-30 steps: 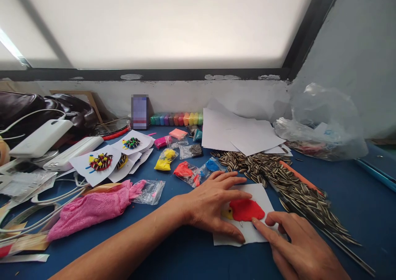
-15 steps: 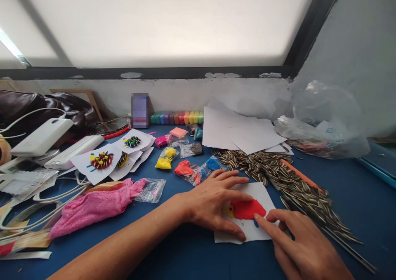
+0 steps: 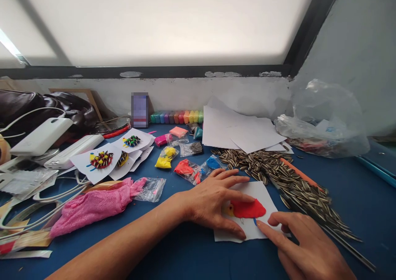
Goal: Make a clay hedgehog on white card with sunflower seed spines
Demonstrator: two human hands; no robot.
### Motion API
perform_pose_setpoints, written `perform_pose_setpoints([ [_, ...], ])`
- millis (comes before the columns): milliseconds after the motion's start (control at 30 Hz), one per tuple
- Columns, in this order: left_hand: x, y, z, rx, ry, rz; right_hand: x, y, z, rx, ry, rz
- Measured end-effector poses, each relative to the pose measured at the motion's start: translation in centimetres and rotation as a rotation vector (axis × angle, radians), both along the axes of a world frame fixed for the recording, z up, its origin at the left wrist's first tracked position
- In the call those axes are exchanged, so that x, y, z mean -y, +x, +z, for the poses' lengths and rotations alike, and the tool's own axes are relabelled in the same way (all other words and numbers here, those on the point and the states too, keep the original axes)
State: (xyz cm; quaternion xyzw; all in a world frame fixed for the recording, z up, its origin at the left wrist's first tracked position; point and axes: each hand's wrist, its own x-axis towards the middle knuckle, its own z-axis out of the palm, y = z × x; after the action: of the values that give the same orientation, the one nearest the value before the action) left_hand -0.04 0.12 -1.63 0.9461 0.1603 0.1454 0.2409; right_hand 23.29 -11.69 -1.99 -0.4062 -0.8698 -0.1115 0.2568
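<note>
Treat red clay (image 3: 250,209) on white paper (image 3: 259,189), near right on counter (image 3: 185,251), as likely light, soft, dentable; hold by paper margin, with left hand (image 3: 216,201) spread open; can't tell grip of right hand (image 3: 298,241) at blue strip (image 3: 255,221).

Only got one head cam on my feed, facing forward and down over the table (image 3: 185,255), left hand (image 3: 213,203) and right hand (image 3: 305,238) pretty near, wall (image 3: 179,94) behind.
</note>
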Motion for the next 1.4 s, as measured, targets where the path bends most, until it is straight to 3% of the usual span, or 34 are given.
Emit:
perform_pose_setpoints([
  [233, 0.0, 0.0, 0.1, -0.001, 0.003, 0.002, 0.1, -0.5, 0.3, 0.040, 0.021, 0.008],
  [467, 0.0, 0.1, 0.0, 0.002, -0.007, 0.005, -0.2, -0.3, -0.9, 0.000, 0.087, 0.006],
  [933, 0.1, 0.1, 0.2, -0.011, -0.022, 0.011, 0.1, -0.2, -0.1, 0.041, -0.003, -0.040],
  [1400, 0.0, 0.0, 0.1, -0.032, 0.011, -0.001, 0.0, 0.3, -0.2, 0.051, -0.018, 0.048],
])
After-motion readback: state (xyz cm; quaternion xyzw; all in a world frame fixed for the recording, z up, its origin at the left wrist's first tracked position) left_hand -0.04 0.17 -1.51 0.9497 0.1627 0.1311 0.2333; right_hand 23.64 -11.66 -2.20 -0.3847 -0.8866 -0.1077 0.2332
